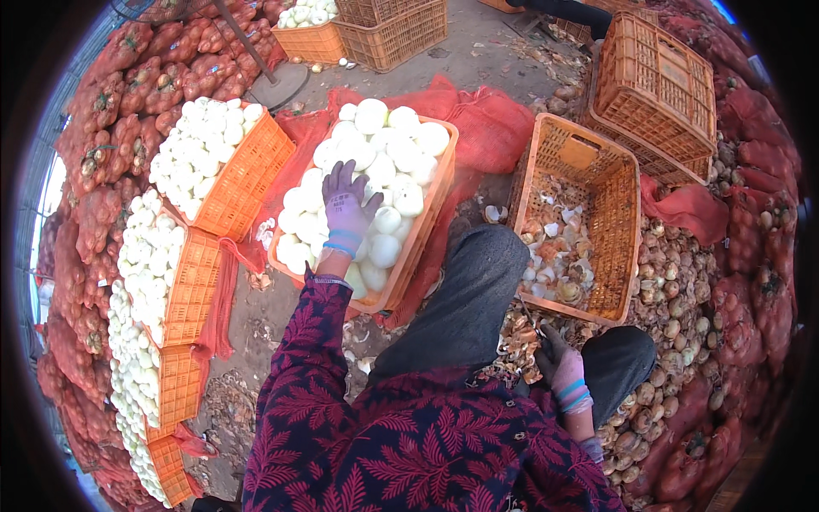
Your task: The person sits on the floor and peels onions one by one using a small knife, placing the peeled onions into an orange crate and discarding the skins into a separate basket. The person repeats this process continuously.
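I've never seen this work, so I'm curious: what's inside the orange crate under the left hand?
White peeled onions, heaped to the rim of the orange crate, with the left hand over them. Whatever lies deeper, and the crate's bottom, is covered.

Dark print (343, 204), gloved left hand (348, 212), unreadable

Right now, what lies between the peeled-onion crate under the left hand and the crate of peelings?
The head view shows the person's left knee, red netting and pale peel.
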The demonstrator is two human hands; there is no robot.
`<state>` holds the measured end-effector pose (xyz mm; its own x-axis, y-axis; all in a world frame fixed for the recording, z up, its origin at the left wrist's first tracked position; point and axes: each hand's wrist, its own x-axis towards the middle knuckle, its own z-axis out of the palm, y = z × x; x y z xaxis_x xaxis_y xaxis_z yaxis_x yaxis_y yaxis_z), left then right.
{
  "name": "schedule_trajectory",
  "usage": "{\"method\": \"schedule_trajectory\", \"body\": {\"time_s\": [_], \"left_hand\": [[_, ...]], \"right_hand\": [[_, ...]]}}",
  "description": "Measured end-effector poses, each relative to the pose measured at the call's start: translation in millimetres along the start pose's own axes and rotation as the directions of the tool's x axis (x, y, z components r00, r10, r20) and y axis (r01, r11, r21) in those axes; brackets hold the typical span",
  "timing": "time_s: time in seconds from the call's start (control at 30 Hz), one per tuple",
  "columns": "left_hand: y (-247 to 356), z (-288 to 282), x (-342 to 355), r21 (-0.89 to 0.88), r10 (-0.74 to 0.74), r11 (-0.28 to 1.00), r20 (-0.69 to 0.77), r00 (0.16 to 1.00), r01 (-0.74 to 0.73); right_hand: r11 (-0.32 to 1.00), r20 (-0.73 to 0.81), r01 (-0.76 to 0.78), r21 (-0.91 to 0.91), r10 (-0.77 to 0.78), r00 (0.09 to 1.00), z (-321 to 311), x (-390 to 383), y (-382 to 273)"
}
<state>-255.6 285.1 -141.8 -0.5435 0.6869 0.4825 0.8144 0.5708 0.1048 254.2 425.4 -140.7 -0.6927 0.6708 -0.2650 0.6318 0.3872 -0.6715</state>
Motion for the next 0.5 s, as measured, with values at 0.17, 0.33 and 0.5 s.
{"method": "schedule_trajectory", "body": {"time_s": [0.17,0.33,0.5], "left_hand": [[4,2,3,0.064,-0.022,0.998,0.016,1.0,0.021],[64,-31,-75,-0.458,-0.047,0.885,0.102,0.994,0.089],[92,-30,-194,-0.644,0.044,0.763,0.136,0.99,0.055]], "right_hand": [[0.999,-0.08,0.039,0.026,-0.037,0.996,2,-5,9],[0.994,-0.07,-0.109,0.013,0.11,0.991,0,-21,32],[0.99,0.0,-0.142,-0.002,0.142,0.99,-14,-31,26]]}}
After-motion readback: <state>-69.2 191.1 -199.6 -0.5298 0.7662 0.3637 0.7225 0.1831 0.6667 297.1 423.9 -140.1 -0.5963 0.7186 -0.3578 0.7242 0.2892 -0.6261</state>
